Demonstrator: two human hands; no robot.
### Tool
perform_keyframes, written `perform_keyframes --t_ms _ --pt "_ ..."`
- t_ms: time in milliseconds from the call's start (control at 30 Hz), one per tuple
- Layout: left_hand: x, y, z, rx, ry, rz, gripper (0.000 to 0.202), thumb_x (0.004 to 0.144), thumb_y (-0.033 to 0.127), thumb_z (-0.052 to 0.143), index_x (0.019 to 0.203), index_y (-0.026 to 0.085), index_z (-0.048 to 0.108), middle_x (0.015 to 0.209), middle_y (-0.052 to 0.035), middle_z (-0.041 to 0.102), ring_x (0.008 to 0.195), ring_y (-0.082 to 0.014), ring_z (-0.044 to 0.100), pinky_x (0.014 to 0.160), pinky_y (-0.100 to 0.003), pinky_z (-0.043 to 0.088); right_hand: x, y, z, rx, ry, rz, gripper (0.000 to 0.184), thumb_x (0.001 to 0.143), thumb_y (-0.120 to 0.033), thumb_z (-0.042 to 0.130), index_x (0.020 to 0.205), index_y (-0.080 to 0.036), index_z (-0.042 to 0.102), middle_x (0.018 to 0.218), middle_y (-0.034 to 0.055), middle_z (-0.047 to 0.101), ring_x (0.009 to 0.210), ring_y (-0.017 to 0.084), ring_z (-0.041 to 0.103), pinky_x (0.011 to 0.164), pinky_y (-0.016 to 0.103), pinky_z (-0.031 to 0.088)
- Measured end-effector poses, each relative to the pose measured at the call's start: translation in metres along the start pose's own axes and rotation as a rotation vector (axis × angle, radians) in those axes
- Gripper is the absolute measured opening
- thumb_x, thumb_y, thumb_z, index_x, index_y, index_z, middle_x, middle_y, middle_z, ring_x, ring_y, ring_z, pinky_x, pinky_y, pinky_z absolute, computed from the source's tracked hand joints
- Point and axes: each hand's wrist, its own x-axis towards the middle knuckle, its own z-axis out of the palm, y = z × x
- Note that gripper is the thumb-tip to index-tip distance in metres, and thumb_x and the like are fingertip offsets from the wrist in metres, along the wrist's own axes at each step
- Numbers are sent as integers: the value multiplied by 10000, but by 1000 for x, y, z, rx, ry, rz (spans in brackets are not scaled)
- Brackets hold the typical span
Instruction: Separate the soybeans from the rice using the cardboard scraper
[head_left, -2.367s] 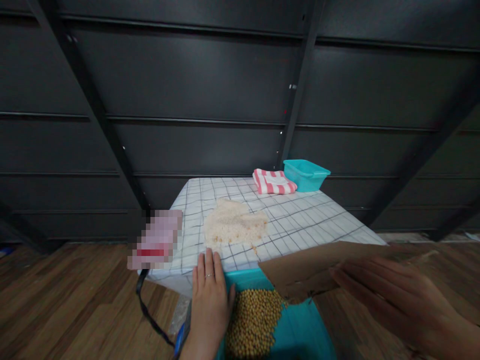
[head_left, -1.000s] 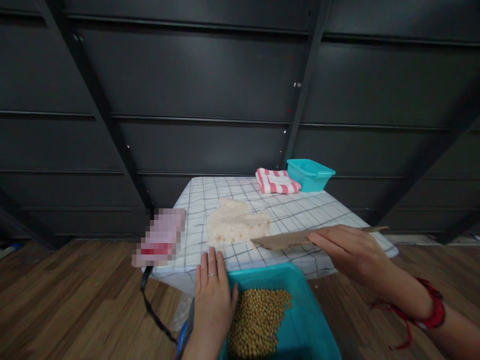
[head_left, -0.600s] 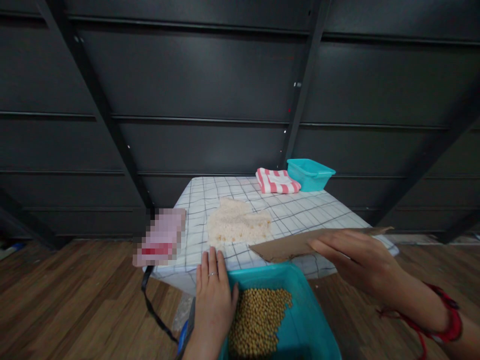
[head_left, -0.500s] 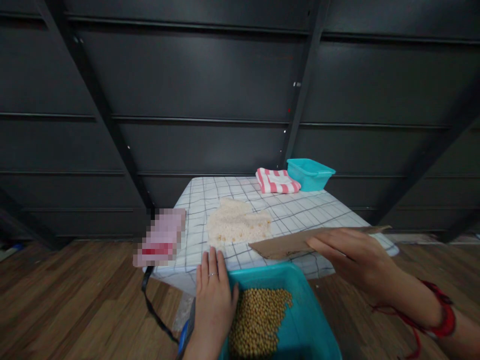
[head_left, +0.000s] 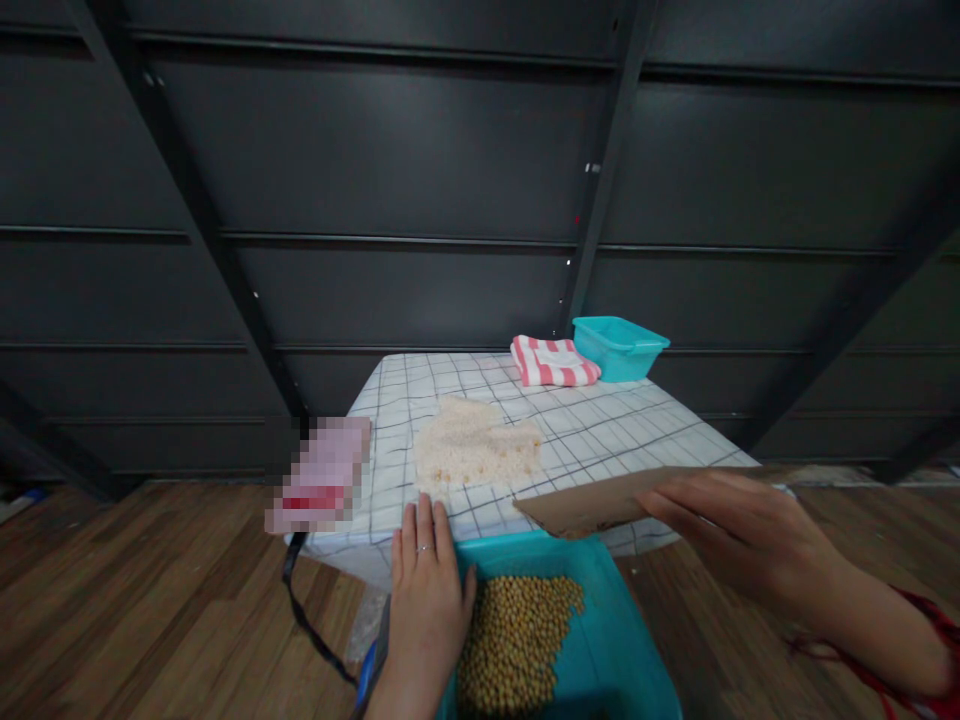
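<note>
My left hand (head_left: 426, 590) grips the left rim of a teal tub (head_left: 609, 640) of soybeans (head_left: 514, 640), held at the near edge of the checked table (head_left: 637, 425). Its fingers lie together over the rim, pointing at the table. My right hand (head_left: 739, 530) holds a flat piece of brown cardboard (head_left: 589, 503) just above the table's near right edge, its left end over the tub's far rim. A pile of white rice (head_left: 474, 445) lies on the cloth just beyond my left hand.
A folded red-and-white striped cloth (head_left: 553, 361) and a second, smaller teal tub (head_left: 619, 347) sit at the table's far right. A blurred pink object (head_left: 319, 475) with a black strap hangs at the left edge. Dark panelled wall behind, wooden floor around.
My right hand lifted the cardboard off the tub of soybeans, levelled it over the table edge, then drew it slightly right and towards me. My left hand and the tub stayed put.
</note>
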Motion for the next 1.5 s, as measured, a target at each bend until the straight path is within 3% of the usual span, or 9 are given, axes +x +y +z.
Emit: perform_keyframes --t_ms 233,333,600,733,867,1033,1267,1500 --pt "-1 -3 0 -19 -40 -27 557 802 235 367 1311 22 290 1318 -244 401 1236 -352 330 926 -515 387 -16 7 -1 -196 0 -191 264 839 -54 393 977 -208 557 716 19 626 606 158 573 538 299 458" --pt "-1 -3 -1 -20 -34 -14 544 806 247 372 1300 26 316 1325 -234 398 1233 -350 335 923 -508 396 -20 3 -4 -209 2 -202 328 819 -36 410 1053 -221 546 723 11 632 619 159 573 549 300 465" --pt "3 5 -4 28 33 -46 505 763 202 391 1218 -15 409 1270 -249 453 1194 -357 387 908 -497 408 -16 -11 -19 -133 0 -306 316 835 -69 364 1016 -167 603 831 44 662 759 168 594 651 289 487" --pt "2 0 -3 42 18 9 513 783 221 395 1232 -28 387 1282 -265 430 1187 -380 386 880 -494 430 -19 -2 -5 -174 31 -232 300 826 -55 411 1012 -202 595 802 31 645 705 165 571 620 302 463" --pt "0 -4 0 30 -8 17 531 789 230 394 1259 -15 355 1301 -257 412 1204 -373 367 896 -494 417 -11 2 11 -200 63 -279 251 835 -39 393 928 -170 586 727 24 621 615 135 532 567 281 427" --pt "2 0 -2 38 13 2 509 775 216 386 1221 -28 399 1273 -259 443 1177 -377 398 894 -502 413 2 8 27 -178 -55 -218 254 886 -108 320 861 -159 567 683 16 603 558 111 499 499 253 394" --pt "4 3 -4 0 6 -59 507 771 228 383 1225 6 410 1291 -227 442 1207 -342 374 935 -493 377 22 24 51 -285 130 -352 218 824 -31 391 874 -136 575 738 47 638 675 133 543 617 267 443" --pt "3 4 -5 20 26 -55 504 761 227 387 1211 3 422 1282 -228 451 1189 -345 395 916 -502 395 46 26 68 -258 176 -397 205 819 -37 416 889 -138 581 729 40 642 666 131 556 631 272 460"
